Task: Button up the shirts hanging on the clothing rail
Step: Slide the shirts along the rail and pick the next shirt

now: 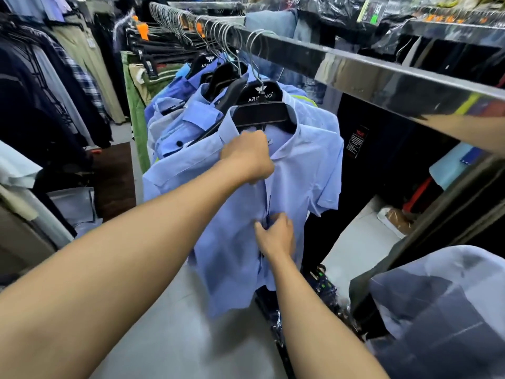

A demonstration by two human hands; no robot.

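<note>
The light blue short-sleeved shirt (297,170) at the front of the row hangs on a black hanger (262,110) from the shiny metal clothing rail (355,72), facing the person, with more blue shirts (188,116) packed close behind it. The left hand (247,157) is closed in a fist on the fabric just below the collar, at the top of the front opening; the right hand (276,233) pinches the opening lower down, about mid-chest, its fingers curled on the cloth beside a thin dark string (269,206) that dangles there, probably a tag loop. Whether a button is between the fingers cannot be made out. The cloth looks thin, light and soft, so it should fold and slide easily and give no resistance; the shirt will likely swing on its hook if tugged, which makes steadying it near the collar sensible. The best place to take hold is judged to be the two edges of the opening, right beside each button and its hole, pulling them gently taut so they line up. The buttons are small and could slip from the fingertips. White lettering on the hanger reads "ARIS" and "NO" with the hook's base hiding the middle, under a small winged emblem; a hanger further back shows "ARIS". A dark label (356,140) on the black panel to the right carries text too small to read.
</note>
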